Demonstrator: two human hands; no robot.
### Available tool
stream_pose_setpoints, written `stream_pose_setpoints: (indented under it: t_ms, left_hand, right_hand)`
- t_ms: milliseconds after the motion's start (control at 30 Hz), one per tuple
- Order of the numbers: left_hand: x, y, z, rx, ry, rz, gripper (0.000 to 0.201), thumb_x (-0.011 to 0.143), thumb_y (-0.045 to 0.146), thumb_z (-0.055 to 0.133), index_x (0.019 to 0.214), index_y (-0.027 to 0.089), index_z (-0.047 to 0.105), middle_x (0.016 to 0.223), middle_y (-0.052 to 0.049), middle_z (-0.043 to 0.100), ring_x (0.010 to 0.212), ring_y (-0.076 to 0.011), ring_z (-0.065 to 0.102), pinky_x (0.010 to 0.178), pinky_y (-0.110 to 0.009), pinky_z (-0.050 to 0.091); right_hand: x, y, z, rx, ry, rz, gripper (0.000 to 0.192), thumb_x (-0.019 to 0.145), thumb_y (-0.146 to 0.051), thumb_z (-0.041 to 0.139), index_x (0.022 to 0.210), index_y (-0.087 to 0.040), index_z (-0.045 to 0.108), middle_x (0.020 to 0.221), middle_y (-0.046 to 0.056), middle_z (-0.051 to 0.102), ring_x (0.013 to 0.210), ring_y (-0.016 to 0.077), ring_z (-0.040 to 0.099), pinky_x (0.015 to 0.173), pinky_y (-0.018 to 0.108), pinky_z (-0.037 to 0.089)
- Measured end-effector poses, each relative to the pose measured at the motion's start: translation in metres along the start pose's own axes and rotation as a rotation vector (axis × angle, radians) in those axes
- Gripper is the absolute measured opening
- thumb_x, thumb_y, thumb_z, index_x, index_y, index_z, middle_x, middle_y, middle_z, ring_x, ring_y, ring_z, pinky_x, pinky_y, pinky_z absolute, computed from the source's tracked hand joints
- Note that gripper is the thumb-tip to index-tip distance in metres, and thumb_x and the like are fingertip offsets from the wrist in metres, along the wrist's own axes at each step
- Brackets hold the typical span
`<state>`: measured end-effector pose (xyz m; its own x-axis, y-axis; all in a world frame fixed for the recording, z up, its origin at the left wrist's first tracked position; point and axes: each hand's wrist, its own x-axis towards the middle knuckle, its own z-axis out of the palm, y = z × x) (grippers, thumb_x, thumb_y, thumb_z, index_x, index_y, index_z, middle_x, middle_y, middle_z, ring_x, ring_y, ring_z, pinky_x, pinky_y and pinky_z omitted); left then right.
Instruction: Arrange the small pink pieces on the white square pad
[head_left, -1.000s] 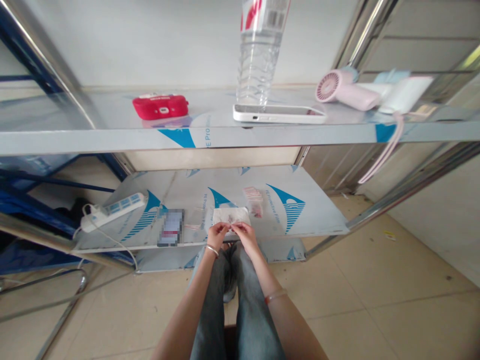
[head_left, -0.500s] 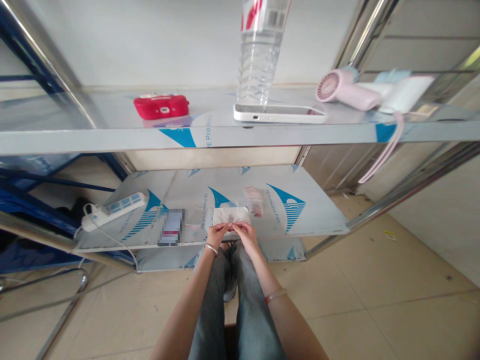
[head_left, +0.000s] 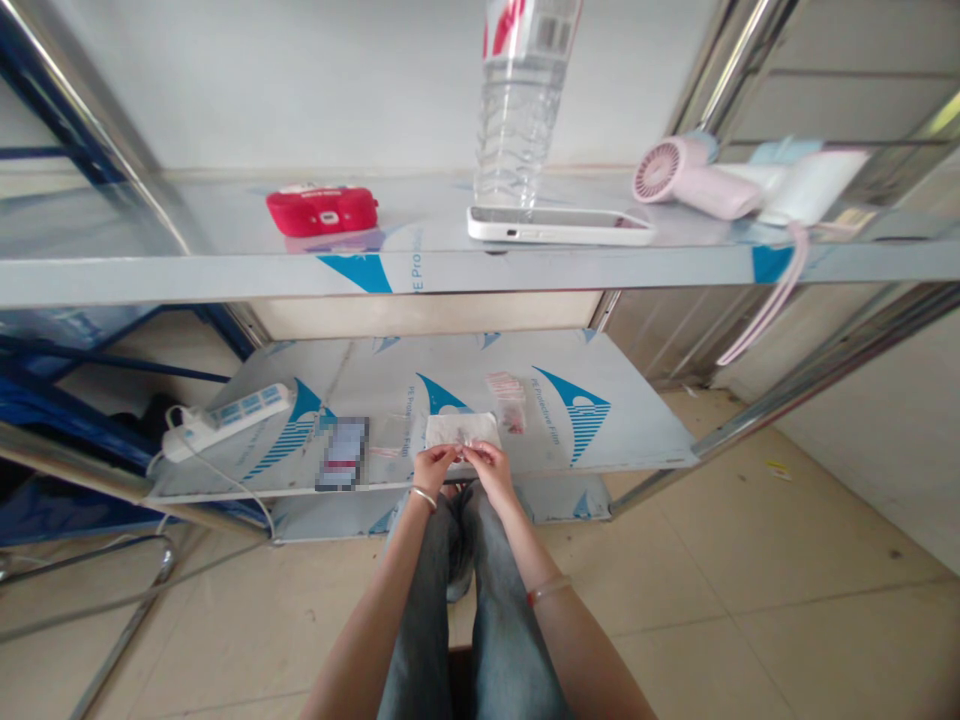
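Observation:
My left hand and my right hand meet at the front edge of the lower metal shelf. Between their fingertips they pinch a small thin item, too small to identify. Just beyond the hands a white tissue lies flat on the shelf with tiny dark bits on it. A small clear bag with red contents lies behind the tissue, and another clear bag lies to its left. My knees in jeans are below the hands.
A white power strip with its cord lies on the lower shelf's left. The upper shelf carries a red case, a white phone, a clear water bottle and a pink hair dryer. Tiled floor surrounds the rack.
Both hands stay at the shelf's front edge with only slight finger movement; the view has shifted a little.

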<state>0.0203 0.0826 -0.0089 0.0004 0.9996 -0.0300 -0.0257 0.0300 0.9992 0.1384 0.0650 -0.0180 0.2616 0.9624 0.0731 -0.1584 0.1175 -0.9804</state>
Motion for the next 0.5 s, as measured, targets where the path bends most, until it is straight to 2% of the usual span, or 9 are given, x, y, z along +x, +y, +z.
stream_pose_setpoints:
  t_ms: [300,500]
  left_hand:
    - [-0.001,0.005,-0.003,0.005,0.152,-0.041,0.027,0.058,0.04,0.071,0.065,0.014,0.073,0.061,-0.005,0.069,0.059,-0.0149,0.06,0.063,-0.025,0.047]
    - [0.003,-0.004,-0.012,0.0,0.234,-0.026,0.033,0.054,0.045,0.075,0.064,0.013,0.072,0.059,-0.005,0.068,0.056,-0.0137,0.057,0.058,-0.024,0.044]
  right_hand:
    - [0.005,0.014,-0.004,-0.053,-0.072,0.038,0.031,0.072,-0.043,0.069,0.083,-0.014,0.071,0.083,0.008,0.071,0.079,0.0199,0.065,0.077,0.033,0.051]
    - [0.005,0.019,-0.003,-0.041,-0.158,0.078,0.034,0.077,-0.046,0.064,0.088,-0.015,0.073,0.081,0.006,0.071,0.075,0.0186,0.065,0.071,0.03,0.05]
